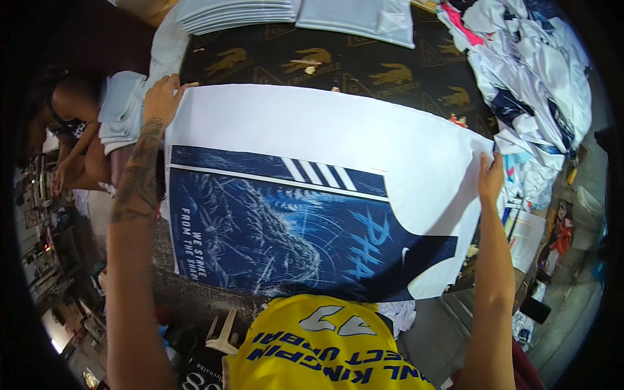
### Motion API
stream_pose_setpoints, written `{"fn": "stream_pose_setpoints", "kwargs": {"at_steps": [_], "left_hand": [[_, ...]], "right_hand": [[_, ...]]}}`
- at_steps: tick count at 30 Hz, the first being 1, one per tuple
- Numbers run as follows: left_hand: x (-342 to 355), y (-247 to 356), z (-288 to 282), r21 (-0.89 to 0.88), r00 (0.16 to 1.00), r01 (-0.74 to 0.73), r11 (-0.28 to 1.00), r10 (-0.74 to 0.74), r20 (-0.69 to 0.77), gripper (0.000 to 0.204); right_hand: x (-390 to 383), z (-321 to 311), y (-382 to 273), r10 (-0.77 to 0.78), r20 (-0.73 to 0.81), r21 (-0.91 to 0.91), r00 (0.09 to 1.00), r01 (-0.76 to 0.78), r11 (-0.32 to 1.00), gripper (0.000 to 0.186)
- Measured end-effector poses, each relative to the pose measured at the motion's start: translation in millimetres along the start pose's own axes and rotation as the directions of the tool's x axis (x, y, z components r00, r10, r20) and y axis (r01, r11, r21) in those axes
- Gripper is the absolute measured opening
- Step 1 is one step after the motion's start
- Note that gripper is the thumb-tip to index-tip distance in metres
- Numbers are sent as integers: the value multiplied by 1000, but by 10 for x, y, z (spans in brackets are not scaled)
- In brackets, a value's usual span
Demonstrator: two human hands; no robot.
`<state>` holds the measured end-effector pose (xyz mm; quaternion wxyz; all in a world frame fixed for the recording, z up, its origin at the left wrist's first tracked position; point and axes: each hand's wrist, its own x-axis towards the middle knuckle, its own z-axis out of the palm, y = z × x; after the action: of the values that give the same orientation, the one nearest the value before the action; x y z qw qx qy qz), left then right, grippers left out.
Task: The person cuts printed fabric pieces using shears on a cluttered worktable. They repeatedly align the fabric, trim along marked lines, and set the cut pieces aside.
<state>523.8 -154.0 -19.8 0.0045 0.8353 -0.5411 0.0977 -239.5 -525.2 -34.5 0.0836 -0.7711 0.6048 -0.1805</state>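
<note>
Printed sheet [312,195], big and mostly white with a dark blue panel and slanted white stripes across its lower half, is spread flat over the dark work table [364,71] patterned with gold animal shapes; it covers most of the table's near side. Right of the sheet, a jumbled heap of white, navy and pink clothes [539,78] runs along the table's edge. Beyond the sheet's far edge sits a neat stack of pale grey folded fabric [240,13], with a single pale folded piece [364,19] just beside it.

At the sheet's near edge, the person's yellow shirt [325,351] with blue and grey print fills the bottom of the view. Left of the sheet, another person [78,123] bends over beside the table.

The left hand [160,97], on a tattooed forearm, rests at the sheet's far left corner, fingers curled onto the edge of the sheet. The right hand [491,177] is at the sheet's right edge, fingers closed on that edge, thumb side up. A small scrap of something pale [311,69] lies on the table just beyond the sheet.
</note>
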Motion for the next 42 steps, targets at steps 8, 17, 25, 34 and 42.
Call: {"fn": "stream_pose_setpoints", "kwargs": {"at_steps": [8,17,25,34,42], "left_hand": [[-2877,1671,-859,-385,901,386,838,-432,-38,16],[-5950,1241,126,-344,23,935,-84,-956,294,78],[-6178,3656,3129,-388,587,-126,-913,-384,713,97],[-7085,2367,1232,-461,205,83,-884,-438,875,33],[-4973,1431,-1287,-884,612,448,134,-767,193,40]], "right_hand": [[-2525,-1029,-721,-485,457,148,745,474,868,41],[-4446,-1256,894,504,579,-92,642,-562,822,19],[-5247,1559,2185,583,636,327,505,-861,389,58],[-5637,-597,1594,463,699,227,545,-783,579,44],[-4288,-2558,109,346,323,733,881,-464,497,41]]}}
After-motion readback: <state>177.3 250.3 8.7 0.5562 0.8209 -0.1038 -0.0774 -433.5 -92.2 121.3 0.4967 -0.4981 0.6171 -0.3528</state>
